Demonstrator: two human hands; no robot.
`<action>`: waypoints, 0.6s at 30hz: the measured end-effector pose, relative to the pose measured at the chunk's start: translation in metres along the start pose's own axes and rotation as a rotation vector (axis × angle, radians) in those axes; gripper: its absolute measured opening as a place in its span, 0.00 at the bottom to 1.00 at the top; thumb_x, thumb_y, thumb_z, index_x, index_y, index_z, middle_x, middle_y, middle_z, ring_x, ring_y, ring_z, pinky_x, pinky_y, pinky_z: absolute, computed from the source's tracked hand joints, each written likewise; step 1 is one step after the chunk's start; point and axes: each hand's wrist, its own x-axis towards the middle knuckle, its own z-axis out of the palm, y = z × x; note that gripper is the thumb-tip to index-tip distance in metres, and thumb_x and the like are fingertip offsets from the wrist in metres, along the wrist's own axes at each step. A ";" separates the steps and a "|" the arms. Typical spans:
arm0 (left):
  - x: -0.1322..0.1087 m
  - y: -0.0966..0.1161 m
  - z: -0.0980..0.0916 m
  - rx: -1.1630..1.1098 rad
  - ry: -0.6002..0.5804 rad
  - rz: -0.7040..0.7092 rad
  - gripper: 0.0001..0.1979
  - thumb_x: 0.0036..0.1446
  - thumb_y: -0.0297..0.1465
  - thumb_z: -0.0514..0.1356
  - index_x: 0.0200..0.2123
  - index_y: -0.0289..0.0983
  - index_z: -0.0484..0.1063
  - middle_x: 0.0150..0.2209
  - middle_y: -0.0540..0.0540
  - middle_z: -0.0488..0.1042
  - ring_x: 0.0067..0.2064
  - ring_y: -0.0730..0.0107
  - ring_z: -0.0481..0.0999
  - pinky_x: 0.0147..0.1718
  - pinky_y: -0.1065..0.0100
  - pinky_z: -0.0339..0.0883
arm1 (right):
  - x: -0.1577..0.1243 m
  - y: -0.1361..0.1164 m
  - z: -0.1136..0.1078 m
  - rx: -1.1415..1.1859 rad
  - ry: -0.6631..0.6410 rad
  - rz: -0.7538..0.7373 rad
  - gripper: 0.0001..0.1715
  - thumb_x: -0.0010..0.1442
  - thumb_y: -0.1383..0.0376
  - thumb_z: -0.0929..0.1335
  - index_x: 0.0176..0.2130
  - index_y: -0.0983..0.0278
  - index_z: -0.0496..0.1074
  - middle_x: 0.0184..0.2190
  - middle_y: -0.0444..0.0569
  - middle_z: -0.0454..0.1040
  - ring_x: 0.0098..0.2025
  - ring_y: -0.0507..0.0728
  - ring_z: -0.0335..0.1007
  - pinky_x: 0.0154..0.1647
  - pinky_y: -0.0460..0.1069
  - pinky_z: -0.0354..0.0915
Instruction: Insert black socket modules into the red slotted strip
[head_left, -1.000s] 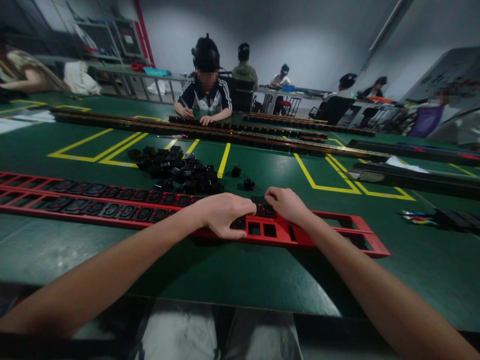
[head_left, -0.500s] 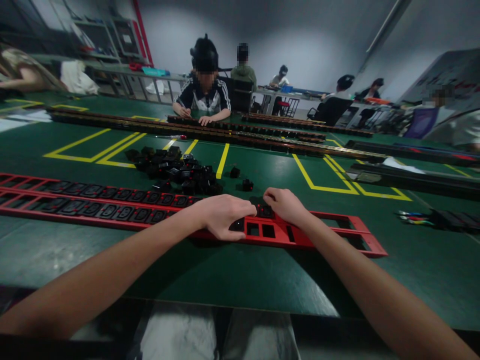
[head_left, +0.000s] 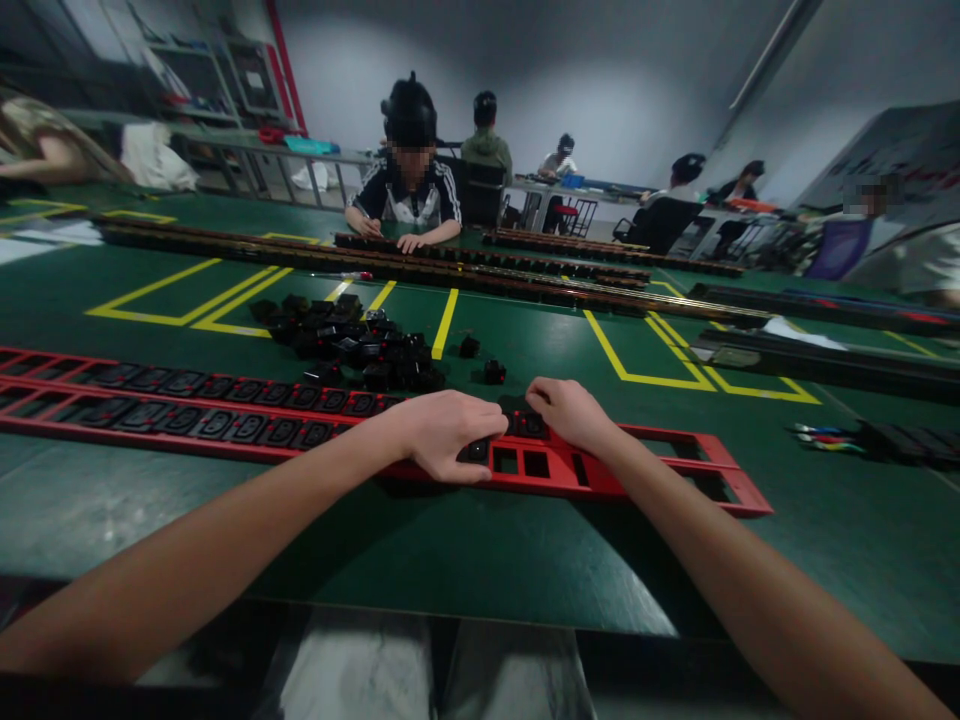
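Observation:
A long red slotted frame (head_left: 750, 492) lies across the green table, with two rows of black power sockets (head_left: 247, 428) set into its left and middle openings. My left hand (head_left: 446, 435) is bent over the near row, thumb and fingers around a black socket (head_left: 478, 451) in the frame. Just right of it, my right hand (head_left: 568, 410) rests at the frame's far row with fingers curled, beside another socket (head_left: 532, 424). Whatever those fingers hold is hidden. Bare openings (head_left: 535, 463) show between and beneath my hands.
Beyond the frame lies a heap of loose black sockets (head_left: 360, 340), with two single ones (head_left: 493, 371) to its right. Long dark strips (head_left: 525, 282) cross the table farther back. A co-worker (head_left: 409, 190) sits opposite. Cables with coloured ends (head_left: 825, 437) lie at right.
My left fingers have drawn back slightly to the left, showing more of the far-row sockets between my hands. The right hand stays nearly in place.

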 end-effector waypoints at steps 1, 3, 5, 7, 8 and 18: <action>0.000 0.000 0.000 -0.003 0.000 0.000 0.12 0.57 0.39 0.59 0.37 0.36 0.64 0.36 0.43 0.72 0.34 0.63 0.71 0.33 0.64 0.67 | 0.000 0.000 0.000 -0.003 0.002 0.000 0.14 0.66 0.63 0.61 0.37 0.62 0.75 0.35 0.50 0.79 0.34 0.55 0.70 0.32 0.47 0.57; 0.000 0.000 0.000 -0.006 0.001 0.003 0.12 0.58 0.39 0.58 0.38 0.36 0.64 0.36 0.43 0.72 0.34 0.63 0.71 0.33 0.63 0.67 | 0.000 0.001 0.001 -0.007 0.009 -0.006 0.14 0.66 0.63 0.61 0.37 0.62 0.75 0.35 0.50 0.79 0.34 0.56 0.70 0.32 0.47 0.57; 0.000 0.000 0.000 -0.007 -0.002 0.001 0.11 0.58 0.38 0.57 0.38 0.36 0.64 0.36 0.43 0.72 0.34 0.63 0.71 0.33 0.63 0.67 | 0.000 0.001 0.001 -0.004 0.013 -0.008 0.14 0.66 0.63 0.61 0.37 0.62 0.75 0.35 0.50 0.79 0.34 0.56 0.70 0.32 0.48 0.57; 0.000 0.001 0.000 -0.008 -0.006 -0.001 0.11 0.58 0.38 0.58 0.38 0.36 0.64 0.36 0.43 0.72 0.34 0.63 0.71 0.33 0.63 0.67 | 0.000 0.001 0.000 0.002 0.010 -0.005 0.14 0.66 0.63 0.61 0.37 0.62 0.75 0.35 0.51 0.79 0.34 0.56 0.70 0.32 0.48 0.57; 0.000 0.001 -0.001 -0.008 -0.007 -0.001 0.11 0.58 0.37 0.58 0.38 0.36 0.64 0.36 0.43 0.72 0.34 0.63 0.71 0.33 0.63 0.67 | 0.000 0.001 0.000 0.003 0.008 -0.003 0.14 0.66 0.63 0.61 0.37 0.62 0.75 0.35 0.51 0.79 0.34 0.56 0.70 0.32 0.48 0.57; 0.000 0.001 -0.001 -0.007 -0.009 -0.007 0.11 0.58 0.38 0.56 0.39 0.36 0.64 0.36 0.43 0.72 0.34 0.63 0.71 0.34 0.63 0.67 | 0.000 0.000 0.000 0.016 0.011 -0.006 0.14 0.66 0.63 0.61 0.38 0.62 0.75 0.35 0.50 0.78 0.34 0.55 0.71 0.33 0.47 0.58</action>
